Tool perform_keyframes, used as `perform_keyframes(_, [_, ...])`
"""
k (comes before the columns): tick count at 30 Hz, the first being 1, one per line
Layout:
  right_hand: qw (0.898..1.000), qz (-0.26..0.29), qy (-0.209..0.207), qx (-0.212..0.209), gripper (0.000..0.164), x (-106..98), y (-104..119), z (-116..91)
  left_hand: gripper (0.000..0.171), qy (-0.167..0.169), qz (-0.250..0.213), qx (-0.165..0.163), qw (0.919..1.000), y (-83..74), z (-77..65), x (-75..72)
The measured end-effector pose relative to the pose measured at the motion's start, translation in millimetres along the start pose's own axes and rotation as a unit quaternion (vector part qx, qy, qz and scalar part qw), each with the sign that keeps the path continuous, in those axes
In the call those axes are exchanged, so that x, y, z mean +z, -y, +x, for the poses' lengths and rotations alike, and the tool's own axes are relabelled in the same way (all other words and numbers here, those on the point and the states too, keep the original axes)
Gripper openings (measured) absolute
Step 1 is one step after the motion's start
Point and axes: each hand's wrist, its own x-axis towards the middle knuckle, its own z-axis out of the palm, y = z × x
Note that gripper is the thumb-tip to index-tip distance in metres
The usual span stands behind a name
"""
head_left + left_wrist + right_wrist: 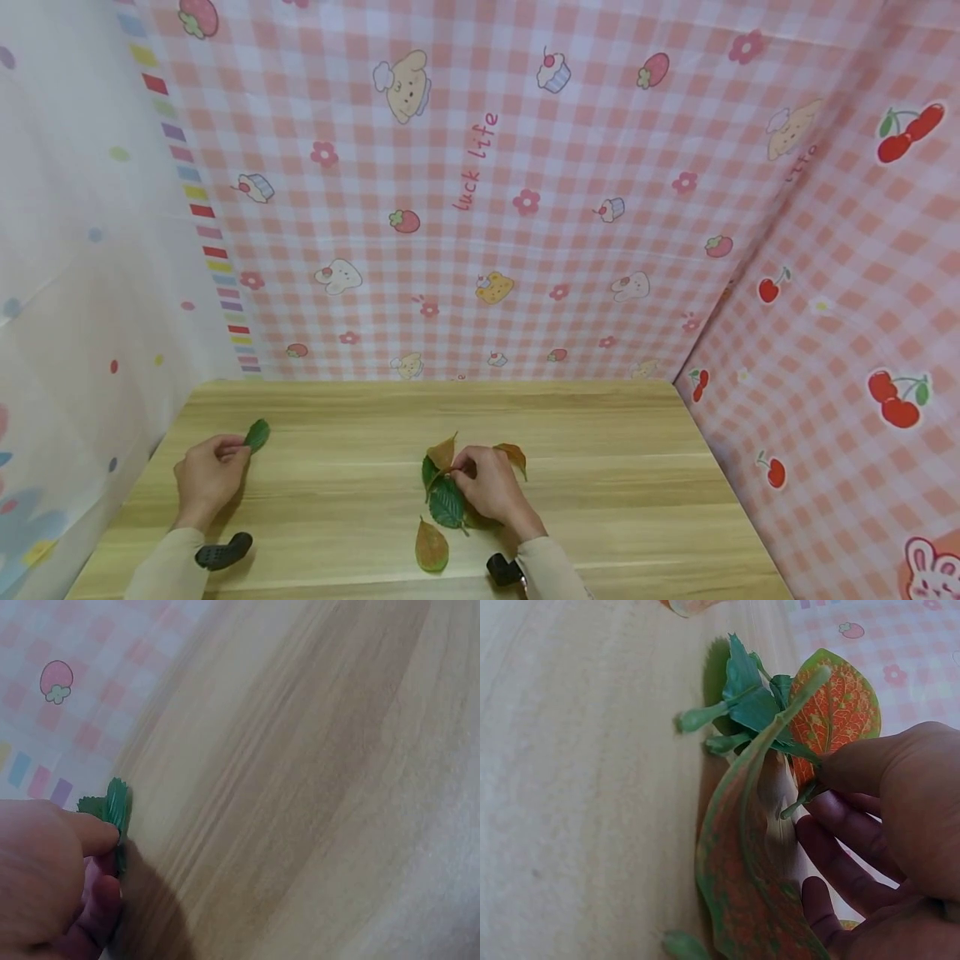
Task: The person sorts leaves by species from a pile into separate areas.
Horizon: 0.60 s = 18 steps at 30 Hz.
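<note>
On the left side of the table, my left hand (212, 475) holds a green leaf (257, 435) between thumb and fingers. Two green serrated edges (116, 801) show past the fingertips in the left wrist view; I cannot tell whether they belong to one leaf or two. Near the middle, my right hand (491, 485) pinches an orange-red leaf (836, 701) with green edges by its stem end, above a small pile. Green leaves (447, 503) lie in that pile. A curled reddish leaf (742, 877) stands close to the right fingers, partly hiding the things behind it.
A lone brownish leaf (432, 547) lies in front of the pile. Another orange-brown leaf (514, 457) sits just beyond the right hand. The wooden table (615, 500) is bordered by a pink checked cloth (465, 250) at the back and cloths at both sides.
</note>
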Motion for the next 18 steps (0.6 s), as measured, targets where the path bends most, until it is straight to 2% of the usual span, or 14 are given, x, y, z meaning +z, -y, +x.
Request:
perform_keyframes(5, [0.999,0.0,0.014,0.034,0.008,-3.0,7.1,0.3,0.021,-0.004,-0.001,-0.003,1.0,3.9,-0.2,2.1])
perform_keyframes(13, [1.0,-0.003,0.003,0.003,0.005,-1.2,2.4,-0.2,0.022,-0.008,-0.016,-0.018,0.9997,2.8,-2.0,0.9])
perform_keyframes(18, [1.0,0.0,0.007,0.029,0.006,-2.0,4.4,1.2,0.022,-0.004,-0.016,-0.035,0.9992,3.8,-0.7,1.9])
